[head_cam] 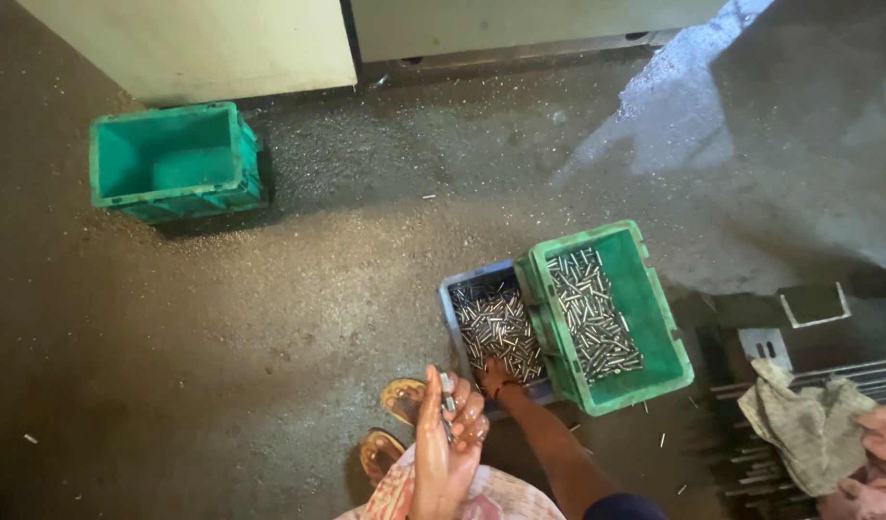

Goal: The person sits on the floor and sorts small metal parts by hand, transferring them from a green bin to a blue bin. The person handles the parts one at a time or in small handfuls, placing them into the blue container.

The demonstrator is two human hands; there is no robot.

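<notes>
My left hand [448,433] is raised over my lap, closed around a few small metal pins [448,393]. My right hand [496,374] reaches down into the grey crate [449,313], its fingers buried in a heap of shiny metal pins [496,323]. Right beside it, touching it, stands a green crate [659,323] with more metal pins [589,308] spread along its left side. Whether the right hand holds any pins is hidden.
A second green crate [173,162], with nothing visible inside, stands at the far left near a pale cabinet [212,43]. My sandalled feet [397,424] rest on the gritty floor. A crumpled rag [808,424] lies on metal bars at the right. Loose pins dot the floor.
</notes>
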